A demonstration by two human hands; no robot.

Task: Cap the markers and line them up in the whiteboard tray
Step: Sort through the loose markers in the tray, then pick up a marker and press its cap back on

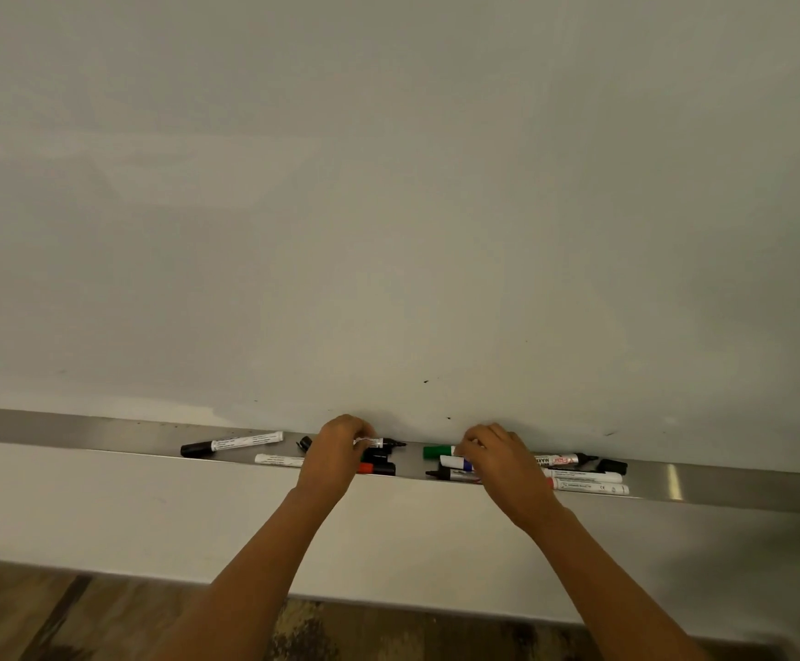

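Both hands in the tray, one marker in each grip

Your left hand point(336, 453) is closed around an uncapped black marker point(381, 442), nib pointing right for capping; your right hand point(496, 458) pinches the green-capped marker point(437, 451) by its barrel. The remaining markers lie scattered and crossed along the whiteboard tray point(102, 434), with a loose black cap point(613, 466) at the right end

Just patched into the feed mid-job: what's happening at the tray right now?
A person is sorting markers in the whiteboard tray. The left hand holds an uncapped black marker; the right hand reaches at the green cap. Other markers and loose caps lie scattered, not yet lined up.
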